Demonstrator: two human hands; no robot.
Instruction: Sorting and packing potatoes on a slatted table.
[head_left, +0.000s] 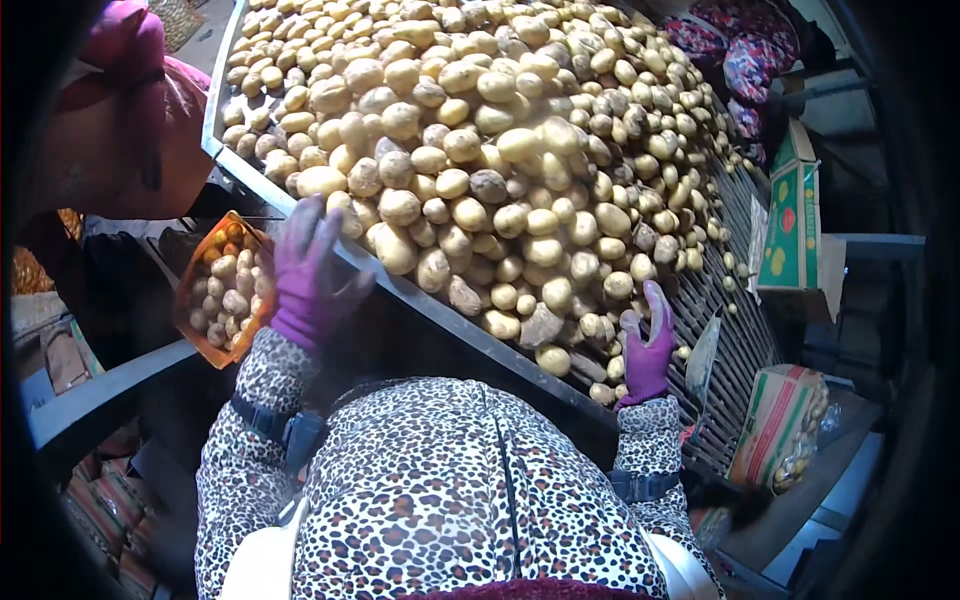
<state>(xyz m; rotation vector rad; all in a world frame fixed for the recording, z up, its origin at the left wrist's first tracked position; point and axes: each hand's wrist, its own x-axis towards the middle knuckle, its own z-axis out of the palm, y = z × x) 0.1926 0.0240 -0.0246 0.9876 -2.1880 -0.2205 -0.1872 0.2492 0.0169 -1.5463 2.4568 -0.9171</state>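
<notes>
A large heap of potatoes covers a slatted metal sorting table with a raised metal edge. My left hand, in a purple and grey glove, is at that edge on the left, fingers apart, its fingertips close to the nearest potatoes; it appears empty. Just left of it, an orange crate holds smaller potatoes. My right hand, gloved alike, is at the heap's lower right border with thumb and forefinger spread. Whether a potato lies under its fingers cannot be told.
A green carton stands at the right beyond the slats. Below it sits a striped bag of potatoes. A person in pink and orange clothing is at the upper left; another in patterned clothing is at the upper right.
</notes>
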